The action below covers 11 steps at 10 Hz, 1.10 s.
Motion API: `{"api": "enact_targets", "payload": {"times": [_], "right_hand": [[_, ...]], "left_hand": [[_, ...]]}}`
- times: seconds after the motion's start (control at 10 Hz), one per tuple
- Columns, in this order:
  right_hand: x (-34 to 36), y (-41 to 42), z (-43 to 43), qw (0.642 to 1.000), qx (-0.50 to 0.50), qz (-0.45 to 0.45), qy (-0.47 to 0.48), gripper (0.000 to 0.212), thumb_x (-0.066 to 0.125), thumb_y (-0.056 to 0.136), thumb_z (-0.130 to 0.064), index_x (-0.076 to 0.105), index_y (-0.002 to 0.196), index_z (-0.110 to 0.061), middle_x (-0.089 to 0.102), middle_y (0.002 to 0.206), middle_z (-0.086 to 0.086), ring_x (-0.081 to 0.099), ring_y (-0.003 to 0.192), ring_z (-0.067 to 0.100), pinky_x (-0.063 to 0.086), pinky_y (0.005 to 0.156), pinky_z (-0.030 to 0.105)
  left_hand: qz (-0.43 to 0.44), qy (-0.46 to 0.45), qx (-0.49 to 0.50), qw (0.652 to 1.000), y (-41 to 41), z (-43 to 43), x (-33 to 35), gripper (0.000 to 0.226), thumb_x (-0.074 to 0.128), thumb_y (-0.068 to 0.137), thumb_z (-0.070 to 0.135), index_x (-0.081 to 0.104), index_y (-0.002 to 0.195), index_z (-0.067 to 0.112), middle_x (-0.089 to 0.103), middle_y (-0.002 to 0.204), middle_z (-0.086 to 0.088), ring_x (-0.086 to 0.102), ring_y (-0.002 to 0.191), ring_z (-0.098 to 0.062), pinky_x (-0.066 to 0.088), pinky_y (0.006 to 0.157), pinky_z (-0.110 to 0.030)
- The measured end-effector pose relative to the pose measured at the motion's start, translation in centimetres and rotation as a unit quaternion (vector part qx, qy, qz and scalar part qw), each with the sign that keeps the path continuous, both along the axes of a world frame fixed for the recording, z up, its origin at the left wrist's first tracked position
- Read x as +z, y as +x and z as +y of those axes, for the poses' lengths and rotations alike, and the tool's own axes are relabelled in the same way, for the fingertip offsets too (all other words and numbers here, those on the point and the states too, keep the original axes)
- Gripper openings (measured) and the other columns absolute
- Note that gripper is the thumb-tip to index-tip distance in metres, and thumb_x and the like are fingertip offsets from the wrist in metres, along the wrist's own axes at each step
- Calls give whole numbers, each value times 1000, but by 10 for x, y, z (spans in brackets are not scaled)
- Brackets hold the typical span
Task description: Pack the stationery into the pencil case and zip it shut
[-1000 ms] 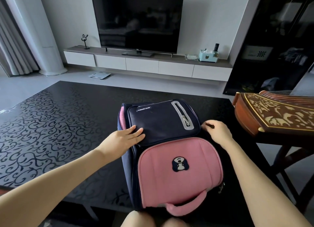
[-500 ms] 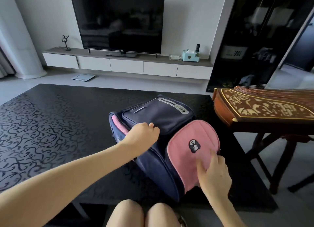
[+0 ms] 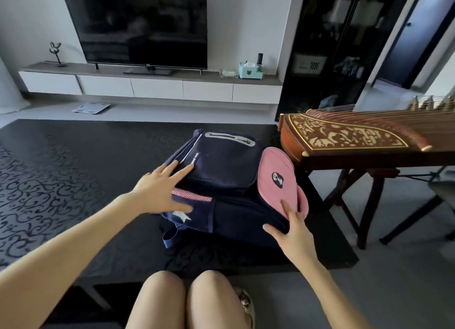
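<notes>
While lying on the black table (image 3: 73, 171), navy backpack (image 3: 221, 171) with pink pocket (image 3: 275, 181), left hand (image 3: 157, 190) spread flat, right hand (image 3: 293, 232) splayed against it

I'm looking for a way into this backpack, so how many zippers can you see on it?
1: a grey-trimmed zipper across the far end of the backpack's navy panel, beyond the left hand. Others may be hidden around the sides or under the pink flap.

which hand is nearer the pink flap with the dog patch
Right. The right hand has a fingertip on the lower edge of the pink flap. The left hand lies spread on the backpack's navy side, away from the flap.
</notes>
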State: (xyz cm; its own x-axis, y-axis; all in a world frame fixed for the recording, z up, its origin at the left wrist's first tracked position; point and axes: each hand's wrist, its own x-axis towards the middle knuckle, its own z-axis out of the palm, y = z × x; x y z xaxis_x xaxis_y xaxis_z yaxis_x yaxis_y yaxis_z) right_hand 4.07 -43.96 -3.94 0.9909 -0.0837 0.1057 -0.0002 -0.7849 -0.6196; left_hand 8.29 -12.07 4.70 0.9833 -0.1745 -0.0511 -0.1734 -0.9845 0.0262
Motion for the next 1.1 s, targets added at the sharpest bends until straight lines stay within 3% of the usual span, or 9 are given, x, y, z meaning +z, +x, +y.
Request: {"api": "enact_targets", "payload": {"times": [0.1, 0.2, 0.3, 0.4, 0.6, 0.8, 1.0, 1.1], "right_hand": [[13, 16, 11, 997, -14, -81, -8, 60, 70, 79, -37, 51, 130, -14, 57, 128, 11, 63, 106, 33, 53, 81, 40], [43, 35, 26, 984, -2, -170, -58, 44, 70, 81, -30, 58, 120, -13, 66, 113, 8, 67, 94, 30, 53, 72, 38], [82, 70, 31, 964, 15, -238, -117, 38, 69, 82, -24, 60, 117, -13, 65, 114, 10, 68, 83, 33, 53, 65, 39], [109, 110, 20, 944, 21, -279, -175, 39, 71, 80, -17, 61, 117, -10, 62, 122, 14, 68, 77, 35, 53, 60, 39], [129, 181, -29, 943, -14, -255, -215, 34, 57, 86, -1, 56, 120, -3, 63, 116, 17, 64, 87, 39, 53, 69, 44], [107, 224, -64, 942, -89, -211, -245, 34, 58, 90, -20, 48, 120, -9, 58, 117, 15, 63, 80, 37, 46, 59, 36], [110, 227, -60, 950, -82, -157, -256, 43, 51, 93, -28, 34, 130, -15, 45, 133, 16, 59, 96, 38, 53, 79, 48], [122, 224, -62, 957, -70, -121, -255, 59, 55, 91, -29, 23, 140, -22, 32, 146, 15, 53, 114, 37, 42, 98, 54]], "left_hand": [[-42, 0, -13, 999, -7, 22, -20, 113, 71, 67, 56, -8, 144, 34, 8, 157, -2, 12, 143, -23, 43, 101, -42], [-119, -62, 35, 990, -12, 30, -38, 105, 74, 70, 45, 4, 145, 27, 26, 152, -6, 28, 138, -28, 50, 91, -46], [-162, -121, 89, 975, -3, 22, -44, 98, 74, 68, 47, 19, 146, 25, 36, 147, -7, 42, 130, -29, 51, 86, -43], [-156, -166, 132, 965, 18, -10, -47, 97, 72, 72, 45, 14, 147, 24, 33, 149, -5, 42, 128, -29, 48, 88, -40], [-136, -190, 126, 964, 97, -82, -49, 93, 67, 81, 32, 1, 146, 20, 31, 144, -10, 38, 125, -31, 49, 86, -43], [-96, -151, 136, 974, 162, -118, -49, 93, 62, 85, 33, -9, 145, 26, 15, 152, -11, 18, 137, -32, 41, 95, -56], [-60, -180, 97, 977, 168, -99, -48, 96, 62, 85, 37, -13, 145, 25, 10, 154, -13, 13, 139, -35, 34, 105, -53], [-40, -211, 89, 973, 162, -86, -32, 90, 61, 85, 34, -4, 146, 23, 17, 151, -19, 19, 137, -39, 30, 108, -51]]}}
